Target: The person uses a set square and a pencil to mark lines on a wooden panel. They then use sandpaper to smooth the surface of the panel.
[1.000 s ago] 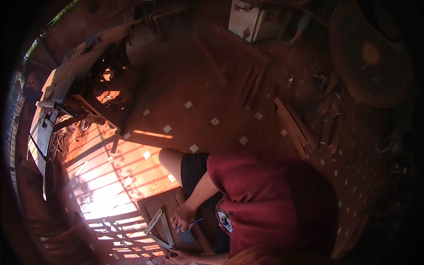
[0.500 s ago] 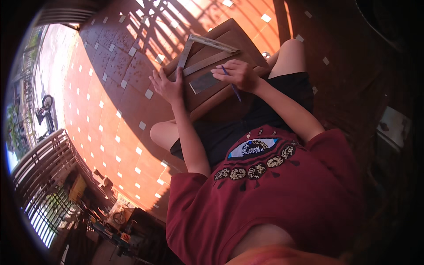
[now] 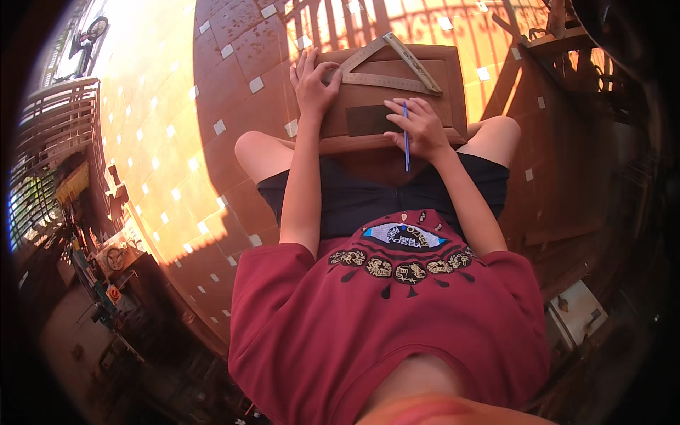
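A triangular metal square (image 3: 382, 80) with ruled edges lies on a brown wooden panel (image 3: 446, 64), which has a raised border and rests in front of my crossed legs. My left hand (image 3: 315, 85) is at the panel's left edge, fingers spread, thumb beside the left corner of the square. A dark, flat rectangular plate (image 3: 367, 120) lies on the panel below the square. Over its right end is my right hand (image 3: 423, 131), closed round a blue pen (image 3: 406, 145) that stands roughly upright in view. Its fingertips reach the plate.
Tiled floor (image 3: 166, 106) with small white squares spreads around me, part sunlit. Wooden furniture (image 3: 559, 42) stands at the far right. A slatted wooden piece (image 3: 57, 127) and a cluttered machine (image 3: 106, 262) are at the left. A pale flat object (image 3: 577, 312) lies at lower right.
The whole view has turned, so the panel appears straighter and farther right. My left thumb has come to the square's corner. The pen stays in my right hand, now more upright.
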A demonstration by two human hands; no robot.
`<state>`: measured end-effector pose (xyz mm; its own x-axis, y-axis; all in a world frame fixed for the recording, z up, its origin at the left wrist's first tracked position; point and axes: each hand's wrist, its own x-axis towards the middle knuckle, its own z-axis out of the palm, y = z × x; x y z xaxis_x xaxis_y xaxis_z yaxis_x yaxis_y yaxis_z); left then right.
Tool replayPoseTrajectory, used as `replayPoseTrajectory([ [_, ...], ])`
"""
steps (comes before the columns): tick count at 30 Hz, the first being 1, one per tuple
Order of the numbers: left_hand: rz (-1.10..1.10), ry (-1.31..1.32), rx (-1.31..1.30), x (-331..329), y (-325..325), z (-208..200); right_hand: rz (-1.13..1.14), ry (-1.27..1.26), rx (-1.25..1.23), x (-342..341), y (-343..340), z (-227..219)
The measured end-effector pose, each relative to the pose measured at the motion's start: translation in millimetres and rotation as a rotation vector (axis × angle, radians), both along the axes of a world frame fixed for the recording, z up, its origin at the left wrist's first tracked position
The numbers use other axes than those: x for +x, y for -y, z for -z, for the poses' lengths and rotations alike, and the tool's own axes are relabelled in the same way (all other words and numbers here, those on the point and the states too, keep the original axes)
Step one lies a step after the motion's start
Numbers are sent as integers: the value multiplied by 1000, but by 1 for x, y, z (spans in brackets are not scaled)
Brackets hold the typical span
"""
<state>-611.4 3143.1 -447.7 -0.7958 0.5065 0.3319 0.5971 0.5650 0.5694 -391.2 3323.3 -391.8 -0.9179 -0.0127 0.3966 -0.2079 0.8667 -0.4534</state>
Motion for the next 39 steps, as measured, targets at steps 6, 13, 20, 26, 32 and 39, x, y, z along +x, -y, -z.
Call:
replayPoseTrajectory([
  [6,-469,234,74,25,11,-6,755,73,-416,0,-72,24],
  [13,-525,728,159,30,9,-13,946,580,-823,17,-113,63],
  [20,-548,659,150,35,18,-21,887,511,-670,-6,-132,80],
  [26,-409,603,282,21,7,-42,931,421,-711,10,-138,95],
  [32,-377,487,515,14,-1,-57,967,301,-607,7,-134,56],
  [39,-388,539,638,8,21,-74,867,202,-642,-22,-129,-27],
])
